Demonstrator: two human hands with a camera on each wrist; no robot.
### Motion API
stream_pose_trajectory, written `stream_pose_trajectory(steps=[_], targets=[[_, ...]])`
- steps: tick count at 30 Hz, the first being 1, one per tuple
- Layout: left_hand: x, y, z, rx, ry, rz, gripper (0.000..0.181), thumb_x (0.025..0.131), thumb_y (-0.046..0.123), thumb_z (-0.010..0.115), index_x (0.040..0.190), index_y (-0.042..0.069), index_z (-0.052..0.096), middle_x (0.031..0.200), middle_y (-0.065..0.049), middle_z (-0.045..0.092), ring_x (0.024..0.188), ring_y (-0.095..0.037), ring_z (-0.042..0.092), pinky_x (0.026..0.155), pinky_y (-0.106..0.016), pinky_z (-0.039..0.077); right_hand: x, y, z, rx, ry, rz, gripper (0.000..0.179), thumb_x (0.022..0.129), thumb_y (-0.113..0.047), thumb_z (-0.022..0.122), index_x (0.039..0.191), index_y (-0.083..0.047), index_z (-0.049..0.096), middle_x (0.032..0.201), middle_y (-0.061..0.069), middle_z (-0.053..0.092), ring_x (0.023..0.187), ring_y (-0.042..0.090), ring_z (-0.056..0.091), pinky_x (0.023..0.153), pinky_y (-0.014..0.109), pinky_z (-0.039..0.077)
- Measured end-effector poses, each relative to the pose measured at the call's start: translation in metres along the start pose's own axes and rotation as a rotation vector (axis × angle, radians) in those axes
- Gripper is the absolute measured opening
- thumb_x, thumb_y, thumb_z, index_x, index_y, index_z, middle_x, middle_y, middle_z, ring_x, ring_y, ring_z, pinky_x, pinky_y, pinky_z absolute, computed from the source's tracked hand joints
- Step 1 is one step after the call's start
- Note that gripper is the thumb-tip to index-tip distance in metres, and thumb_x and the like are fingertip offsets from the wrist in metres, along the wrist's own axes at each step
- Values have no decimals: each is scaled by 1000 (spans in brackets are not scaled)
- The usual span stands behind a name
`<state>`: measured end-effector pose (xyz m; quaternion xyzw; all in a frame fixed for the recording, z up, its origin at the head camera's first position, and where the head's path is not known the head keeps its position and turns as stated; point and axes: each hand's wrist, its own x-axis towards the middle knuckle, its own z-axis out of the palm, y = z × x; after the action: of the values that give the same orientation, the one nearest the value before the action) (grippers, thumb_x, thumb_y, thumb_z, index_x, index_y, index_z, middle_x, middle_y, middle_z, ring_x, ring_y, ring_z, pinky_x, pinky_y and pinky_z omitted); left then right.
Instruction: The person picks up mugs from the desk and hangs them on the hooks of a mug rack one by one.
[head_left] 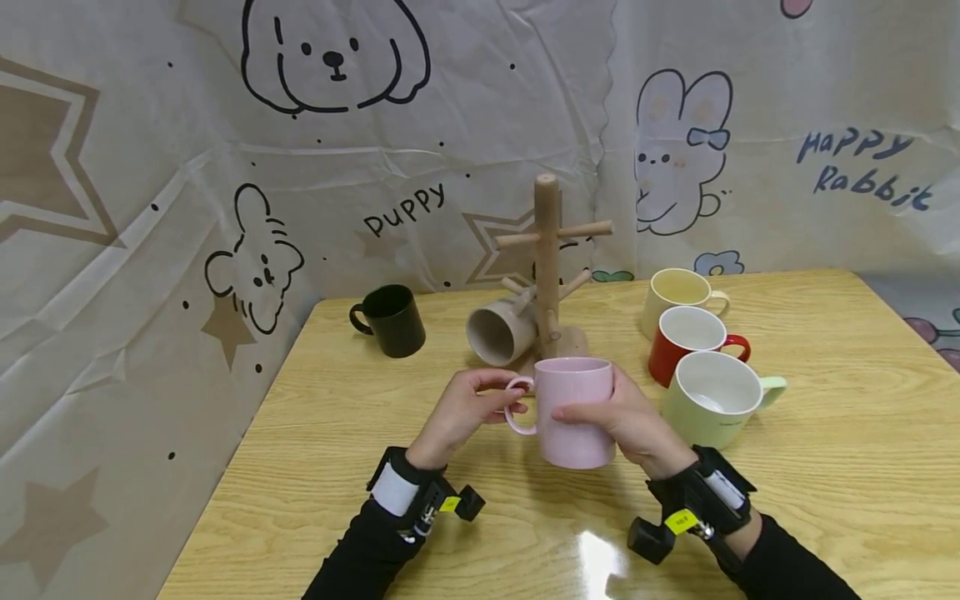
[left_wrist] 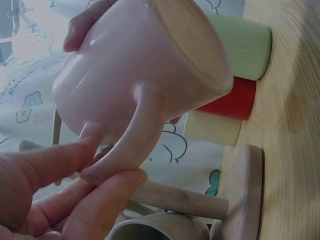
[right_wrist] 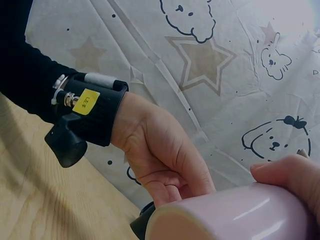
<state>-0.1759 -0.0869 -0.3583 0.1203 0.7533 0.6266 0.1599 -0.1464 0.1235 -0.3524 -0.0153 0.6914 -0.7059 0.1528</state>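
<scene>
A pink mug (head_left: 576, 417) is held upright in the air above the table, in front of a wooden mug tree (head_left: 547, 267). My right hand (head_left: 630, 421) grips its body from the right, thumb across the near side. At the mug's left, my left hand (head_left: 476, 408) pinches the handle between thumb and fingers; the left wrist view shows the fingertips (left_wrist: 125, 182) on the handle's curve. A greyish-beige mug (head_left: 501, 331) hangs on its side from a low peg of the tree, mouth toward the front left. The pink mug hides part of the tree's base.
To the right stand a pale yellow mug (head_left: 678, 296), a red mug (head_left: 686, 342) and a light green mug (head_left: 712, 400), close together in a row with handles to the right. A black mug (head_left: 390, 321) stands at the back left. Behind the table (head_left: 300, 500) hangs a printed cloth (head_left: 480, 108).
</scene>
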Motion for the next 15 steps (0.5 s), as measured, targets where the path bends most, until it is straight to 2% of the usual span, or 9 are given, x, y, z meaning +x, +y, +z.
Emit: stream_pose_trajectory(steps=[3, 8, 15], targets=[[-1, 2, -1, 34, -22, -3, 28, 91, 13, 56, 114, -2, 61, 113, -23, 62, 82, -9, 65, 77, -28, 54, 1, 1, -1, 24, -18, 1, 74, 75, -14, 72, 133, -2, 28, 118, 16, 49, 98, 21, 54, 81, 34, 47], [-1, 5, -7, 77, -68, -3, 35, 94, 22, 52, 121, -1, 55, 119, -22, 59, 94, -19, 66, 83, -32, 53, 0, -2, -4, 39, -19, 15, 75, 76, -14, 70, 134, -4, 25, 119, 15, 47, 99, 21, 53, 82, 35, 47], [-2, 7, -24, 74, -42, 31, 44, 99, 31, 39, 125, -3, 51, 122, -23, 56, 100, -27, 65, 87, -38, 51, -4, -10, -13, 111, -1, -35, 71, 77, -10, 68, 135, -5, 27, 115, 6, 49, 100, 18, 52, 84, 35, 46]])
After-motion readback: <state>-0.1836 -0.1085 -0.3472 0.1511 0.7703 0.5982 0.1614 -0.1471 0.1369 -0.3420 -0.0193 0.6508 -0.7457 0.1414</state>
